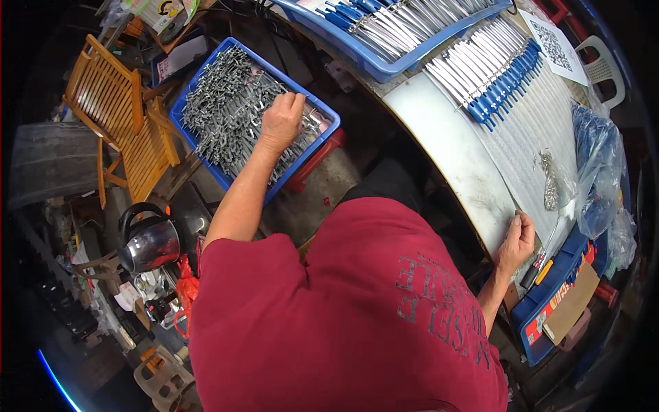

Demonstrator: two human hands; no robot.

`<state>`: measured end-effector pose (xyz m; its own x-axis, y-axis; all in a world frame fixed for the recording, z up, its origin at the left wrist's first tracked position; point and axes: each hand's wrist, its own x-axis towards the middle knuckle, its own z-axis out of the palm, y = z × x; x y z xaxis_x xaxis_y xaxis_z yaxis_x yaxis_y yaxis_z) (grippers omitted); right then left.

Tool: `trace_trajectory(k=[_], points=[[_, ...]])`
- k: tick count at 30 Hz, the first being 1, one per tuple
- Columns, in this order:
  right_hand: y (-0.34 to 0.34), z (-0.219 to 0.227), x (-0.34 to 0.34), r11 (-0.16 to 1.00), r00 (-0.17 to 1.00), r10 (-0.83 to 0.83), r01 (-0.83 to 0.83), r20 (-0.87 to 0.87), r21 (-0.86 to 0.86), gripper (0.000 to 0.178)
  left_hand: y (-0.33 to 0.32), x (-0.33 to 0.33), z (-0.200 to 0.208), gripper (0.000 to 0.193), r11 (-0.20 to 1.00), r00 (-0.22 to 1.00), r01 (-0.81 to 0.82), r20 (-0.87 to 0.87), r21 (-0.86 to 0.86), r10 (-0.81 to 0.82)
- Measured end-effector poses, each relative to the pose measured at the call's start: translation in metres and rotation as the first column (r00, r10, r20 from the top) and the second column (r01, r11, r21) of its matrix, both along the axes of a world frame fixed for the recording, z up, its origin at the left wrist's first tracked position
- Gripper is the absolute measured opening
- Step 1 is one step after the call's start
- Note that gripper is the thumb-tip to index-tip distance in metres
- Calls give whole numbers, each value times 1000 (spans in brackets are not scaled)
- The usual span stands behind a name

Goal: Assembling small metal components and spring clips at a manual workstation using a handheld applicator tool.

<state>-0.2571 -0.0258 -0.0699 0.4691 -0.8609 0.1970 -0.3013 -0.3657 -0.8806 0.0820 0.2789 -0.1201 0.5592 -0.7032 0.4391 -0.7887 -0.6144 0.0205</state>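
My left hand (283, 123) is over the right side of a blue plastic bin (231, 180) heaped with small grey metal parts (230, 103). Its fingers are curled together, and whatever they grip is hidden. At the near edge of the table (439, 130), my right hand (516, 244) has its thumb and fingers drawn together at the border of a white foam sheet (532, 123). I cannot make out anything between them. Farther along the sheet lies a row of thin silvery rods with blue handles (491, 75), side by side.
A blue tray (391, 67) of similar rods stands at the table's far end. Clear bags (597, 165), a small bag of metal bits (550, 182), screwdrivers (532, 272) and a blue crate (532, 316) are at the right. A wooden folding chair (130, 130) and metal kettle (149, 240) stand left.
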Motion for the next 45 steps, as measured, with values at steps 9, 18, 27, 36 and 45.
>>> trace_trajectory(k=[9, 18, 27, 36, 45], points=[[4, 3, 2, 1000, 1000, 11, -11, -1, -9, 15, 3, 25, 5, 23, 954, 986, -150, 33, -261, 164], [4, 8, 2, 998, 1000, 27, -28, 13, 63, 15, 1, 8, 67, 10, 876, 959, -224, 63, -428, 277], [23, 48, 34, 933, 939, 314, -333, -141, -137, 14, -65, -65, 144, 11, 712, 730, -234, -603, -662, -321], [48, 62, 81, 730, 733, 676, -680, -80, -69, 21, -153, -110, 136, 13, 726, 122, -181, -748, -663, -653], [41, 44, 61, 416, 739, 403, -673, 539, 612, 23, -183, -111, 117, 28, 726, -398, -141, -633, -673, -664]])
